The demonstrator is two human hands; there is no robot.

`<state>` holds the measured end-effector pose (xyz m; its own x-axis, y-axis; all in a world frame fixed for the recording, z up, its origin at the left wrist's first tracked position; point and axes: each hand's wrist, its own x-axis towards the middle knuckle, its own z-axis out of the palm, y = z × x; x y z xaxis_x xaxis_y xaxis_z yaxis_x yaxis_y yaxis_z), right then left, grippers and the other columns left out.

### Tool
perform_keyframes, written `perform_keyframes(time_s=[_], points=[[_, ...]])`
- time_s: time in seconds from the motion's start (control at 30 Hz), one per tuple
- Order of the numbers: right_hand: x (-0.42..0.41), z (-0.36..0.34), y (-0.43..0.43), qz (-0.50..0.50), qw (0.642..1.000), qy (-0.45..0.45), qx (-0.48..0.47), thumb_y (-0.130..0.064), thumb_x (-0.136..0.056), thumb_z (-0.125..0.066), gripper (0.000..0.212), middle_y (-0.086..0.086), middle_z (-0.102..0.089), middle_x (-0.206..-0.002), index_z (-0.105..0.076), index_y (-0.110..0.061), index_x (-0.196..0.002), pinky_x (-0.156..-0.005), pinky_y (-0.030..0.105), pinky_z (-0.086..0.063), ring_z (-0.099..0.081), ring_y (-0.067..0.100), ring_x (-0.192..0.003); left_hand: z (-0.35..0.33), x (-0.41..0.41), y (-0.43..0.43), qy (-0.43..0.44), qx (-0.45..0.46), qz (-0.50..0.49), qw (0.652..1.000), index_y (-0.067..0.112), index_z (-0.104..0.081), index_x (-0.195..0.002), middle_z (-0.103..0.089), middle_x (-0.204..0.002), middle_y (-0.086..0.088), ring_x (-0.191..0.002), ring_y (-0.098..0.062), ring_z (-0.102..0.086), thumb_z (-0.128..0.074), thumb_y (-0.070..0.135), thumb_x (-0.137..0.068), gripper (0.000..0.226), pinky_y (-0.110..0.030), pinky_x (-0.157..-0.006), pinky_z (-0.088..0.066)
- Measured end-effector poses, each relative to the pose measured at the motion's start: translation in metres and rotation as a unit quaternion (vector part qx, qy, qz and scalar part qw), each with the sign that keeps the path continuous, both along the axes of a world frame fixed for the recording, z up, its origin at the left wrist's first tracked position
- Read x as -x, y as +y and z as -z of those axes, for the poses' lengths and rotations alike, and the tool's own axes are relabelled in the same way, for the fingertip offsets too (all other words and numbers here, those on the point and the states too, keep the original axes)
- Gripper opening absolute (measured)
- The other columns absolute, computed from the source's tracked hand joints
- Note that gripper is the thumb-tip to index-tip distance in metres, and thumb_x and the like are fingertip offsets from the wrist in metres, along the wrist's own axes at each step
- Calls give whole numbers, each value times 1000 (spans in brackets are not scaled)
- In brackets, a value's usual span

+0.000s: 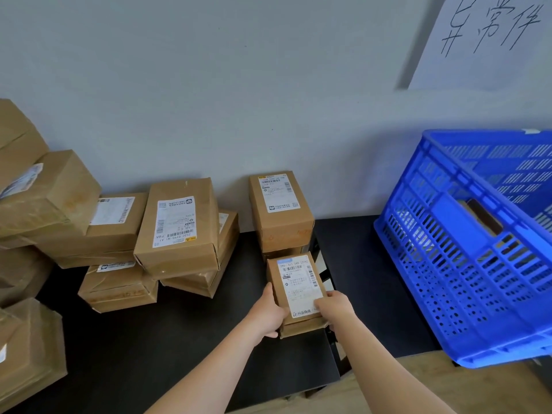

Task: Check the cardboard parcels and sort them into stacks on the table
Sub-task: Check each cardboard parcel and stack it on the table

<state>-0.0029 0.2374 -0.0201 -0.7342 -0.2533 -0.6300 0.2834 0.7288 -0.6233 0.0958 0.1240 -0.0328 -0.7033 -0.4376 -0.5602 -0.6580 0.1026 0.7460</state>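
Note:
A small cardboard parcel [294, 283] with a white shipping label faces up near the black table's [167, 339] right edge. My left hand [270, 312] grips its left side and my right hand [334, 306] holds its near right corner, fingers over the label. Whether it rests on the table or is lifted is unclear. Just behind it stands a stack of labelled parcels [280, 210] against the wall. A leaning pile of parcels [179, 228] sits at centre left.
More brown parcels [44, 198] are heaped at the far left, and another parcel [27, 348] lies at the near left. A blue slatted plastic crate [472, 249] stands tilted on the right. A handwritten paper sign [490, 37] hangs on the grey wall.

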Motion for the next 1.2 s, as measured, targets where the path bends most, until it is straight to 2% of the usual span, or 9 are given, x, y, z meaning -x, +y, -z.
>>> perform_keyframes(time_s=[0.13,0.2,0.3,0.4,0.63,0.83,1.0,1.1,1.2], points=[[0,-2,-1,13,1000,17,1,-19,-93,-54,49,-2,-55,-98,-40,-14,-140,-67,23,-53,-58,11,-83,-1,3,-1,-1,7,-10,1000,31,-16,-149,-40,-145,5,-127,-20,-47,-61,32,-92,73,-22,-64,-53],[-1,-7,0,49,995,89,10,-24,-91,-58,49,-3,-56,-97,-42,-18,-138,-54,21,-46,-59,10,-77,-5,0,0,19,81,-54,995,28,-27,-145,-53,-131,7,-116,-14,-55,-60,35,-91,64,-22,-71,-51],[-3,-23,-9,98,972,210,42,-24,-90,-60,27,-5,-60,-100,-56,-23,-116,-49,20,-41,-59,8,-74,-21,-9,-6,97,243,-150,953,29,-52,-121,-58,-89,20,-77,2,-56,-59,31,-92,30,-12,-59,-39],[-11,-41,-27,91,955,265,94,-22,-90,-59,4,-6,-64,-87,-60,-26,-89,-51,18,-40,-60,8,-70,-42,-18,-16,162,324,-181,914,35,-56,-96,-60,-82,18,-69,3,-55,-57,27,-92,10,-11,-57,-39],[-39,-77,-81,-10,942,273,196,-17,-88,-56,20,-12,-60,-82,-57,-33,-76,-63,20,-46,-57,7,-77,-82,-39,-45,284,440,-172,835,20,-66,-96,-63,-85,10,-73,-4,-57,-63,15,-88,9,-9,-63,-41],[-52,-94,-124,-105,951,195,216,-21,-89,-58,15,-15,-59,-90,-63,-25,-103,-59,10,-33,-51,-1,-78,-104,-61,-89,286,511,-214,782,15,-65,-97,-61,-97,0,-94,-16,-55,-64,12,-86,11,-20,-70,-42],[-59,-99,-156,-143,965,105,196,-41,-90,-57,50,-4,-54,-121,-45,-19,-133,-80,25,-38,-46,10,-98,-106,-81,-128,218,443,-325,807,18,-56,-118,-51,-120,-2,-116,-19,-44,-63,30,-89,33,-35,-93,-42],[-64,-101,-170,-137,972,26,187,-50,-88,-57,67,2,-48,-134,-35,-18,-142,-83,30,-41,-44,15,-103,-104,-92,-148,192,342,-363,845,17,-50,-126,-49,-126,-1,-118,-19,-47,-65,35,-87,45,-30,-89,-41],[-68,-100,-179,-119,976,-45,178,-53,-87,-58,72,3,-48,-128,-32,-18,-144,-81,33,-42,-45,16,-97,-99,-98,-157,166,271,-369,873,16,-48,-130,-48,-131,-3,-112,-16,-50,-63,37,-89,49,-27,-84,-39]])
